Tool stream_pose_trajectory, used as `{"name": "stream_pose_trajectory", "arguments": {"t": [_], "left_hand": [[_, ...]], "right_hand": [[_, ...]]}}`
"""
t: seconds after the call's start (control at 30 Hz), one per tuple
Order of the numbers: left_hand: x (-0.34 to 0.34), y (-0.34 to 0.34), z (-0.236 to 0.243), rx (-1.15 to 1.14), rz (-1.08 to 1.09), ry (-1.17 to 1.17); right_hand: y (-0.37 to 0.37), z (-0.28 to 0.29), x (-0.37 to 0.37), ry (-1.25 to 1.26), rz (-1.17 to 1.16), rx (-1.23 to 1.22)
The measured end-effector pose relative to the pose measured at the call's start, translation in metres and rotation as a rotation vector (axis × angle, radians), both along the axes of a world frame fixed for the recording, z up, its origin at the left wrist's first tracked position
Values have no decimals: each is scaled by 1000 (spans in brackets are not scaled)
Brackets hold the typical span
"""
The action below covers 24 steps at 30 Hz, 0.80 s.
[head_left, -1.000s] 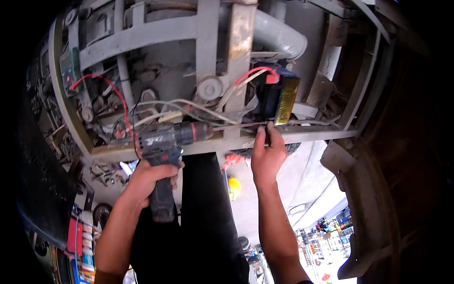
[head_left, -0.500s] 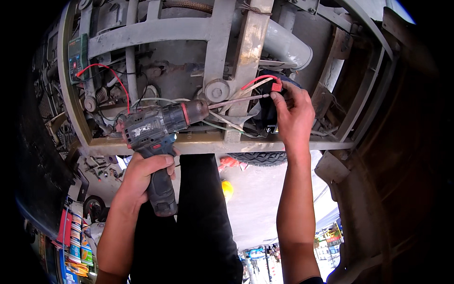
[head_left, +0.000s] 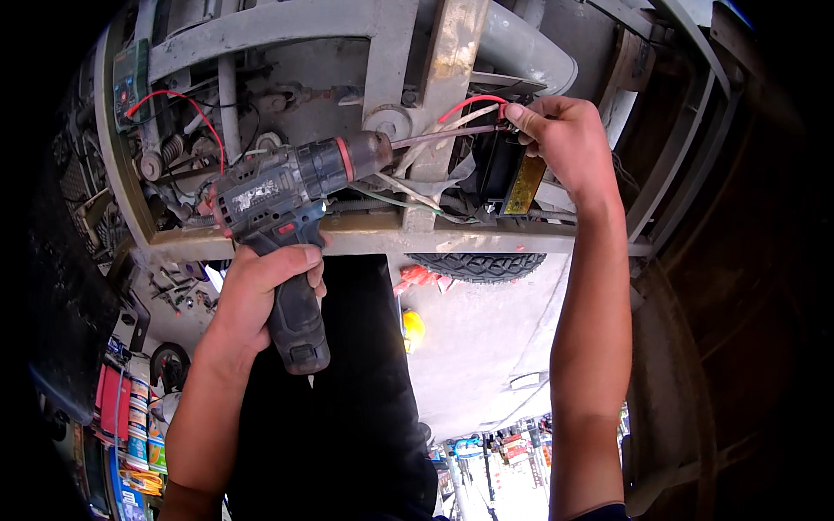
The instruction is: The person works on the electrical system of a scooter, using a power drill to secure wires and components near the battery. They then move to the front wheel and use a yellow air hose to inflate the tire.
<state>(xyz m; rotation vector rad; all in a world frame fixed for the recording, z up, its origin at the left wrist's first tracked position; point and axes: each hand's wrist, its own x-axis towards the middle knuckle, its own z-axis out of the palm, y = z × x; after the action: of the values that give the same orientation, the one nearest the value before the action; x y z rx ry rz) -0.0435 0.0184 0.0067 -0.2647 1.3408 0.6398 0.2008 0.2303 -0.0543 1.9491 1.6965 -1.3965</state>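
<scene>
Driving up and to the right across the view, the cordless drill [head_left: 269,193] sits in the person's left grip [head_left: 261,291], which is wrapped firmly round its handle. Look at that line: the barrel's long axis climbs from lower left to upper right, chuck leading, and the long thin bit [head_left: 447,135] carries on at a flatter slope, pointing right, tip just beside the fingers of the right grip [head_left: 566,143]. The handle drops the other way, leaning slightly right toward its foot. Over on the right, thumb and fingers are bent together at the end of the red wire [head_left: 469,103]; whether they pinch it or only touch it, I cannot tell. Just below that sits a black box [head_left: 497,169] with a gold-coloured side [head_left: 526,182]. The drill's front end is over the metal frame [head_left: 347,242], its foot hanging below the near bar, while a knobbly tyre [head_left: 478,266] shows beyond.
</scene>
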Motion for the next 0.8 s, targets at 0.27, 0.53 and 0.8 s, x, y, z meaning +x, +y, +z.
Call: {"name": "stream_pose_trajectory", "arguments": {"t": [0.27,0.53,0.8], "left_hand": [[1,1,-1,-10,26,-23],[7,10,13,-66,12,30],[-3,16,11,-20,8,-31]], "right_hand": [[-9,2,-1,-63,49,111],[-25,9,-16,-116,6,232],[-37,8,-14,-97,-125,282]]}}
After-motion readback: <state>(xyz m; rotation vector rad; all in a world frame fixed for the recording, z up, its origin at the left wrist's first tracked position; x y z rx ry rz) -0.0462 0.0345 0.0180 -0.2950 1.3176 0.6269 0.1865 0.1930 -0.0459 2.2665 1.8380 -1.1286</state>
